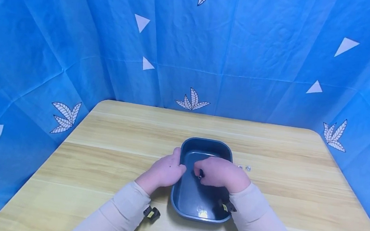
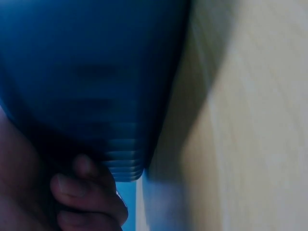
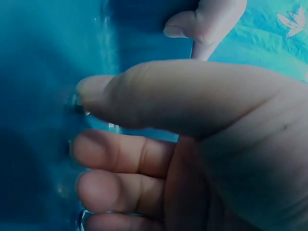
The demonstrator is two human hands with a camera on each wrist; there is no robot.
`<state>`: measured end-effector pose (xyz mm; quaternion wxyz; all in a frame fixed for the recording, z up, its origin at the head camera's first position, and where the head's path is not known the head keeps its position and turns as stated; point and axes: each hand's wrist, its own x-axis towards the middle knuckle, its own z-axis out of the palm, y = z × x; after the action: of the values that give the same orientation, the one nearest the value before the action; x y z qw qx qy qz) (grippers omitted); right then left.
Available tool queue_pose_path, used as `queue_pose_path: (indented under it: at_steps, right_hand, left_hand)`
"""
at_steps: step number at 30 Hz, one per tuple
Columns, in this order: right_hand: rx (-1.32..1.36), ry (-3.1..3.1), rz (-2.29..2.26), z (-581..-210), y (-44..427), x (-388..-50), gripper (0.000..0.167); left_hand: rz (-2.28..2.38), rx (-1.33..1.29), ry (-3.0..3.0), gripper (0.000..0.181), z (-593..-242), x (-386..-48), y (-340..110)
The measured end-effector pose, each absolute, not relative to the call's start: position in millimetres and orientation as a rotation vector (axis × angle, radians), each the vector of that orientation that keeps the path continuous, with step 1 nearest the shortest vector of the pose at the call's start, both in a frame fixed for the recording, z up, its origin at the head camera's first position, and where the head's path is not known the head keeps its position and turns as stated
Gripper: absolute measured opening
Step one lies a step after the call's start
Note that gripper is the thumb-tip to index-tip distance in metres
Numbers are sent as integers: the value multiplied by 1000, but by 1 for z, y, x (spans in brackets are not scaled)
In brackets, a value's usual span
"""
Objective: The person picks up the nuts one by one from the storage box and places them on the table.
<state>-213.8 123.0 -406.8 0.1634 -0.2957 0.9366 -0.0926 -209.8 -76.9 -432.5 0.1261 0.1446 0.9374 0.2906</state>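
A dark blue rectangular tray (image 1: 186, 207) stands on the wooden table. My left hand (image 1: 166, 169) holds its left wall; the thumb (image 3: 185, 26) lies over the rim, and curled fingers (image 2: 82, 192) are against the outside. My right hand (image 1: 221, 173) reaches down inside the tray with bent fingers. At the thumb tip is a small shiny piece (image 3: 74, 103), its kind unclear. Whether thumb and index pinch it or only touch it is hidden. Another shiny piece (image 3: 82, 219) shows by the lower fingertips in the right wrist view.
Two small silvery ring-like pieces (image 1: 248, 168) lie on the table (image 1: 288, 173) just right of the tray, one partly beside the right wrist. A blue patterned curtain (image 1: 263, 56) hangs behind the table and along both sides.
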Motion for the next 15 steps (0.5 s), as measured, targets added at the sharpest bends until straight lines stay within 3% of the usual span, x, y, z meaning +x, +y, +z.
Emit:
queue_pose_path:
  at_steps: [15]
  right_hand:
    - [-872, 2681, -168, -409, 125, -213, 25]
  left_hand:
    - [853, 432, 2749, 49, -433, -210, -76]
